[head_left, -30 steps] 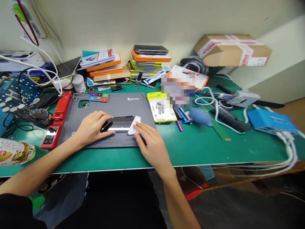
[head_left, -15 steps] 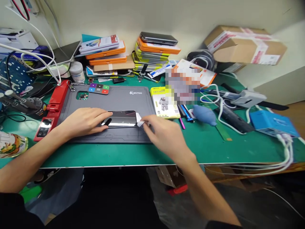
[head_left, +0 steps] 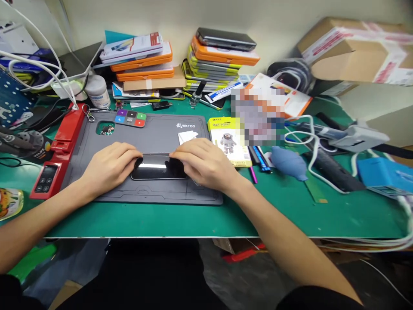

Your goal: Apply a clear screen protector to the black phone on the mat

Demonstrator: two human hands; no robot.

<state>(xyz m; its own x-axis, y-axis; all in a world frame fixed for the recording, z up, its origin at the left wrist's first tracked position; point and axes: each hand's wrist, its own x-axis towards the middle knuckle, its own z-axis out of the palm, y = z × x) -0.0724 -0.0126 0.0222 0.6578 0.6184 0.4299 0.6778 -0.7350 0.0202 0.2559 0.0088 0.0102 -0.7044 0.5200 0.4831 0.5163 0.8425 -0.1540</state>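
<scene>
A dark, glossy phone (head_left: 155, 171) lies lengthwise on the grey work mat (head_left: 161, 125). Its left end is pinched by my left hand (head_left: 109, 167), with thumb and fingers together at the far corner. My right hand (head_left: 206, 162) grips the far right corner in a similar pinch and covers part of that end. Light reflects in a strip across the phone's surface. Just behind my right hand, a folded white wipe (head_left: 187, 137) rests on the mat.
A red device (head_left: 63, 144) stands along the mat's left edge. To the right are a yellow battery box (head_left: 229, 142), a blue air blower (head_left: 288, 162) and a blue charger (head_left: 385, 174). Stacked cases (head_left: 213, 64) line the wall.
My right hand has let go of the white wipe, which now lies farther back on the mat, and has taken hold of the phone. My left hand has closed at the phone's left corner.
</scene>
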